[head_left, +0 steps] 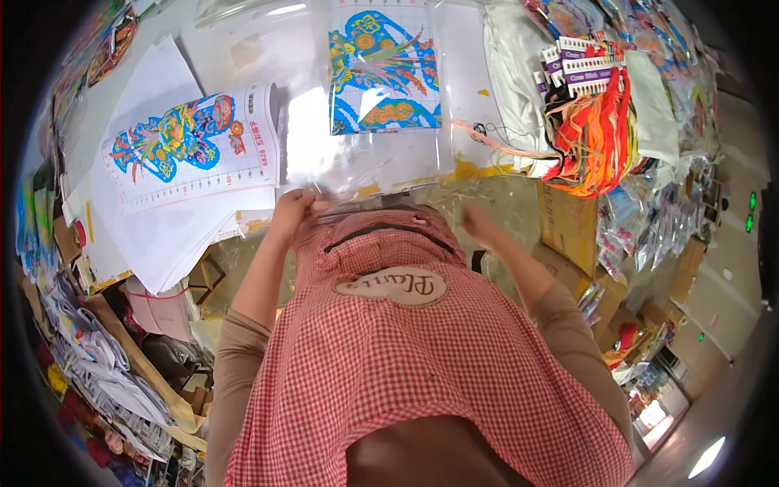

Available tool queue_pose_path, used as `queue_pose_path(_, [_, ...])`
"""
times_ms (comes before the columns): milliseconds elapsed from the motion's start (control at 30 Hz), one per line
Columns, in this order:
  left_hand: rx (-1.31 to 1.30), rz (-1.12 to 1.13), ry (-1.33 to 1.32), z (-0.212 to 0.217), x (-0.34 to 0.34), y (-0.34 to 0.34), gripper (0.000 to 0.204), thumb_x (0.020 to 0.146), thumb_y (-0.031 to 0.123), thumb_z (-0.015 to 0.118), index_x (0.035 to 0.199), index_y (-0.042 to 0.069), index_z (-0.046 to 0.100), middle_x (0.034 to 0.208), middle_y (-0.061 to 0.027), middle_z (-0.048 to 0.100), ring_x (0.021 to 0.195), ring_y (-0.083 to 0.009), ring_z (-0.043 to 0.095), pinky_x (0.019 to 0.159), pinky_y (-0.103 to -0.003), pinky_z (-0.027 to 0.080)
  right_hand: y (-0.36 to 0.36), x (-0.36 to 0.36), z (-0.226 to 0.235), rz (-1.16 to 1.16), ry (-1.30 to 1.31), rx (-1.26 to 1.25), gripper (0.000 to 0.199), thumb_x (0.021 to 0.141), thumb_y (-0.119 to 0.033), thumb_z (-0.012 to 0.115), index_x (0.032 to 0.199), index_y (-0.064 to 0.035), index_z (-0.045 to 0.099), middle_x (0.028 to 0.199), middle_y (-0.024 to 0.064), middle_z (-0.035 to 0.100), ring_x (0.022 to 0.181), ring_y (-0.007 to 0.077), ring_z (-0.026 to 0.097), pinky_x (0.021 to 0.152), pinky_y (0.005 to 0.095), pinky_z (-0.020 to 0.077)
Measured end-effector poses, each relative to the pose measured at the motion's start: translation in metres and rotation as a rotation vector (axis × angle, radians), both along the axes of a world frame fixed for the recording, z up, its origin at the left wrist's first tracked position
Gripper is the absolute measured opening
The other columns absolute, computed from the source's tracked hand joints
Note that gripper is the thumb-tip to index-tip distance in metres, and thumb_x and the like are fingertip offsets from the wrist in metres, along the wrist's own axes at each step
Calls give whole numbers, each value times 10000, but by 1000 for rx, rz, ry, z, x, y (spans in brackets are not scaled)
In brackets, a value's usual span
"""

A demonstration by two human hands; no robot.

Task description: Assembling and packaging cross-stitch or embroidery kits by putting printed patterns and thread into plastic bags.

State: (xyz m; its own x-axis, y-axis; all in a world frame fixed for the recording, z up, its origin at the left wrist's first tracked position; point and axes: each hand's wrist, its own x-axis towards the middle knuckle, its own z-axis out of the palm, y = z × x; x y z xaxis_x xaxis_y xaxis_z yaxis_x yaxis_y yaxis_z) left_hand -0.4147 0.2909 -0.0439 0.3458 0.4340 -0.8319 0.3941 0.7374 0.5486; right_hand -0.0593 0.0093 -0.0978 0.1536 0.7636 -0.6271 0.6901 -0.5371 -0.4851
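At the table's front edge, my left hand [299,213] has its fingers drawn together beside clear plastic film; what they hold, if anything, is hidden. My right hand [482,227] is off the table edge to the right, smeared by motion, so its fingers cannot be read. Ahead of both hands lies a folded printed fabric [385,73] in blue, yellow and red, under or inside clear plastic. To the left, a curled paper pattern chart [182,150] with a similar colourful design rests on white sheets [154,243].
Bundles of red, orange and black thread [596,142] hang from purple-and-white cards [588,65] at the table's right, beside folded white cloth [515,89]. Cardboard boxes [568,223] stand below on the right. Stacked packages [105,357] crowd the lower left.
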Motion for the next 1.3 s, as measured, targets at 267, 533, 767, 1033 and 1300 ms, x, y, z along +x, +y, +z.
queue_pose_path(267, [744, -208, 270, -18, -16, 13, 271, 912, 96, 495, 1165, 6, 536, 1052, -136, 630, 917, -240, 623, 798, -297, 494, -115, 73, 12, -41, -451, -732, 356, 790, -180, 628, 1120, -53, 588, 1092, 198, 622, 975, 354, 623, 771, 467, 509])
queue_pose_path(533, [1680, -1227, 60, -9, 52, 9, 493, 857, 164, 532, 1342, 201, 451, 1371, -143, 450, 1266, -318, 426, 1063, -464, 301, 104, 25, 45, 425, -325, 907, 250, 795, -108, 526, 1033, -120, 600, 1211, 149, 549, 1111, 330, 517, 944, 434, 397])
queue_pose_path(767, [375, -65, -24, -21, 29, 43, 459, 958, 475, 382, 875, 68, 578, 657, -31, 568, 555, -178, 546, 515, -304, 436, 169, 0, 69, -536, -44, 495, 173, 865, -202, 524, 861, -30, 541, 835, 190, 622, 735, 380, 593, 631, 465, 443])
queue_pose_path(1033, [-283, -44, -160, 10, 26, 37, 419, 956, 474, 399, 1123, 130, 571, 985, -35, 623, 860, -198, 596, 517, -353, 491, 170, -13, 53, -358, 259, 613, 546, 840, -407, 593, 1242, -44, 522, 1010, 139, 645, 880, 252, 614, 797, 412, 482])
queue_pose_path(1300, [-380, -232, -186, -4, 113, -6, 387, 943, 353, 480, 1168, 44, 533, 991, -90, 645, 878, -208, 622, 779, -330, 501, 134, -35, 132, -598, 337, 568, 475, 840, -357, 631, 1193, -50, 545, 1098, 120, 612, 1003, 238, 571, 880, 376, 442])
